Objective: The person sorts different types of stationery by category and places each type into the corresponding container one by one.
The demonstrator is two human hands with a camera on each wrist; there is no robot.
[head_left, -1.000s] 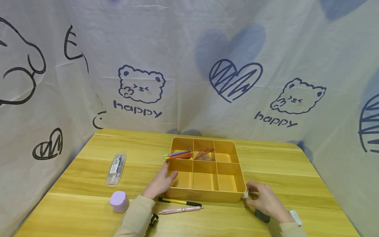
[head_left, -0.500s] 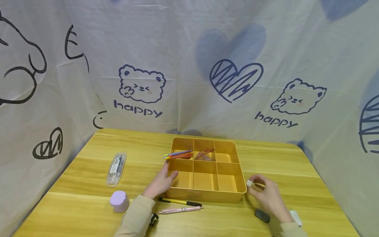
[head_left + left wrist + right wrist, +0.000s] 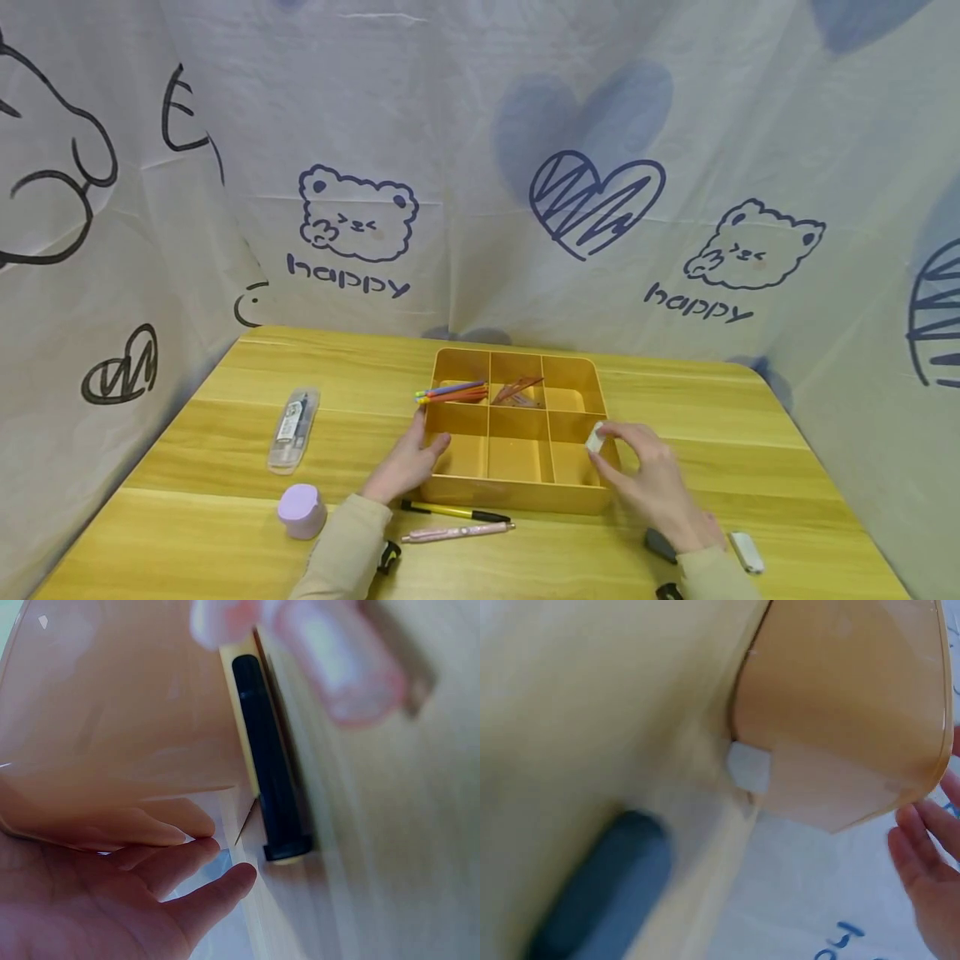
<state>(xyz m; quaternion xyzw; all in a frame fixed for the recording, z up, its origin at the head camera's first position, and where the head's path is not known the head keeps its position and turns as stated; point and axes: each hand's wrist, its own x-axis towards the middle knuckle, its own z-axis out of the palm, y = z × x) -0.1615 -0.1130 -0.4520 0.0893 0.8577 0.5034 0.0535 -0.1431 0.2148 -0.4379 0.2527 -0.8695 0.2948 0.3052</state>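
Note:
My left hand (image 3: 408, 460) holds the left wall of a yellow divided organizer box (image 3: 517, 493), thumb over the rim and fingers along the outside. In the left wrist view, the fingers (image 3: 191, 870) lie close along the box's glossy side. Over the front right compartment, my right hand (image 3: 652, 479) pinches a small white block (image 3: 595, 437) between thumb and fingertips. The right wrist view shows the fingers (image 3: 922, 836) at the rim and a pale block (image 3: 750, 766) low against the outer wall. Colored pencils (image 3: 453, 392) and orange-brown triangular pieces (image 3: 517, 392) lie in the back compartments.
A yellow-black pen (image 3: 457, 511) and a pink pen (image 3: 457, 532) lie before the box. Leftward are a clear case (image 3: 292, 429) and a lilac container (image 3: 302, 511). A dark oblong piece (image 3: 661, 546) and a white oblong piece (image 3: 746, 552) lie by the right forearm.
My right hand has lifted the small white block from beside the box's front right corner and carried it left over the front right compartment. My left hand has stayed at the box.

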